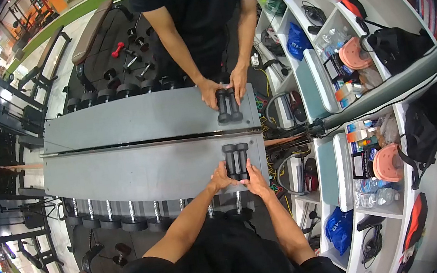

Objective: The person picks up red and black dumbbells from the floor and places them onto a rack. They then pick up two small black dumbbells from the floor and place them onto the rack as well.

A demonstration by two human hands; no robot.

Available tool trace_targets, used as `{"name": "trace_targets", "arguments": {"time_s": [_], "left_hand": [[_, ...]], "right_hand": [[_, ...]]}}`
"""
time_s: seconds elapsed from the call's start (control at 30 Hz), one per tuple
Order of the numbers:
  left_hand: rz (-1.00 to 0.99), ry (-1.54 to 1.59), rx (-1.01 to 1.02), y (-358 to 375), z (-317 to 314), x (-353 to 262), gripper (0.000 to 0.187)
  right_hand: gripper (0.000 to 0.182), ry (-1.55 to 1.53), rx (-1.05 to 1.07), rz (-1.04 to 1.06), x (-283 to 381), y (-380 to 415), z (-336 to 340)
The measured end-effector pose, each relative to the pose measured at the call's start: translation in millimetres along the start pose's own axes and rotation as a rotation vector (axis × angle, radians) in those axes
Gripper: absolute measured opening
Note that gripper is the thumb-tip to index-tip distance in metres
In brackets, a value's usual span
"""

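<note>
Two black dumbbells lie side by side, lengthwise away from me, near the right end of a grey board. My left hand (222,177) is at the near end of the left dumbbell (230,159), its fingers against the outer side. Against the outer side of the right dumbbell (243,158) rests my right hand (256,179), gripping near its lower end. The thumbs meet close to the near ends. A mirror beyond the board shows both hands and dumbbells again.
The grey board (135,171) reaches far to the left. Below its near edge stands a row of dumbbells (134,223). On the right, white shelves (391,207) hold bottles, boxes, a pink container (387,164), a blue bag (340,230) and a black bag (425,130).
</note>
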State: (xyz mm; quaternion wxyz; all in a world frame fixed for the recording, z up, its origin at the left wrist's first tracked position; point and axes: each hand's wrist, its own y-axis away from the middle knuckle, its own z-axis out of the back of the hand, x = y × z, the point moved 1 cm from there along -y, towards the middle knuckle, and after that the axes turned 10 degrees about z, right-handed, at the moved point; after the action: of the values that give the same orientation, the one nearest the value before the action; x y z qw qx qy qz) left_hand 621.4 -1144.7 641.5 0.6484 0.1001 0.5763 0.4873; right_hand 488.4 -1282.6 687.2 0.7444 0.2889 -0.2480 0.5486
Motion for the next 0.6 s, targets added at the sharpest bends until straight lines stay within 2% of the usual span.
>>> {"name": "trace_targets", "arguments": {"time_s": [0.17, 0.6], "left_hand": [[0.022, 0.027, 0.024, 0.3, 1.6, -3.0, 0.12], [0.061, -0.049, 0.016, 16.1, 6.3, -17.1, 0.109]], "right_hand": [[0.102, 0.018, -0.054, 0.003, -4.5, 0.4, -9.7], [0.104, 0.041, -0.045, -0.007, -5.7, -2.3, -14.8]]}}
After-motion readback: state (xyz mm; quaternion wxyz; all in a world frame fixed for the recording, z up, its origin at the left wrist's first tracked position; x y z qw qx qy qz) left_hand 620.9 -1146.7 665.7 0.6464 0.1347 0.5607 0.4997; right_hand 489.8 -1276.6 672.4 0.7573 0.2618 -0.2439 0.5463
